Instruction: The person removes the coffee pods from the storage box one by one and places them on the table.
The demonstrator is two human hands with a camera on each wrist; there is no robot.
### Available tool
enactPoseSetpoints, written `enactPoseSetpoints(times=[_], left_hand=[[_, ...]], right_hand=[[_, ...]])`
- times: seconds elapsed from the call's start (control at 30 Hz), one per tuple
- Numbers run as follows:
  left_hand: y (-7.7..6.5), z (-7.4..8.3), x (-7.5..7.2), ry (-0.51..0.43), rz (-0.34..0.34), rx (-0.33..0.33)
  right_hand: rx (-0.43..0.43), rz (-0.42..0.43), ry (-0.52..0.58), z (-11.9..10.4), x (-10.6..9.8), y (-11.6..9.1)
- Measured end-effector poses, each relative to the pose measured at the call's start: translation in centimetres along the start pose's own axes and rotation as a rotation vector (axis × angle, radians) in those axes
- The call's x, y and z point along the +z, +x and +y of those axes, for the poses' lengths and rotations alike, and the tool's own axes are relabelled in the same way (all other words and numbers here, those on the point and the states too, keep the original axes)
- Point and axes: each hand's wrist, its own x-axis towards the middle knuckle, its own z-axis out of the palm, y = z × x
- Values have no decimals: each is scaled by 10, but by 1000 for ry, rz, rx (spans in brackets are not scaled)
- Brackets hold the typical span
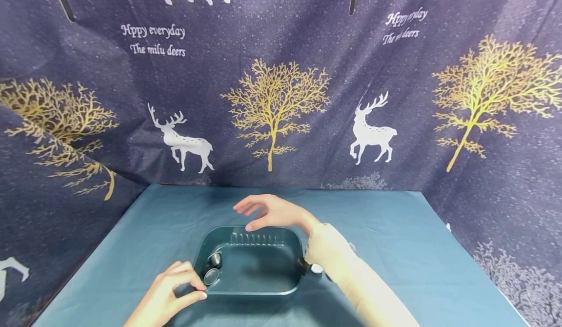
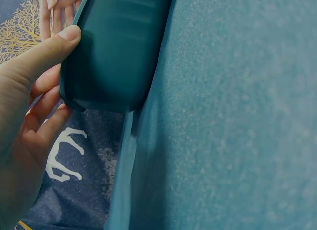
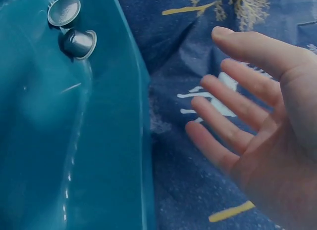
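A dark green plastic tray (image 1: 252,294) with rounded corners lies on the table, two coffee capsules at its left end. One capsule (image 1: 211,276) shows its round silver lid; the other capsule (image 1: 215,259) lies on its side just behind it. My left hand (image 1: 169,290) grips the tray's near left corner, the thumb on the outer wall by the rim and the fingers along the edge. Over the far rim hovers my right hand (image 1: 276,212), its fingers spread and gently bent with nothing in them. The right wrist view shows its bare palm (image 3: 262,136) beside the tray wall.
Right of the tray, partly behind the right forearm, are a small dark object (image 1: 302,266) and a silver disc (image 1: 316,268). Another pale rim (image 1: 352,246) peeks out past the sleeve. A blue-green cloth (image 1: 386,229) covers the table, and a printed curtain (image 1: 307,34) hangs behind it.
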Motion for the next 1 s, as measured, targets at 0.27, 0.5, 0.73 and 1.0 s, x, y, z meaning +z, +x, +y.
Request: enactPoseSetpoints(times=[0.27,0.5,0.73,1.0], left_hand=[[-2,-5,3,5,-5,16],[-3,-6,3,-2,-2,6],[-3,-8,3,-9,1,36],[-1,-4,-1,22,-26,6]], right_hand=[[-65,-38,-59,6,17,28],[-83,-65,-56,13,36,46],[-49,-109,-81,17,59,57],[-25,-151,-185,23,75,61]])
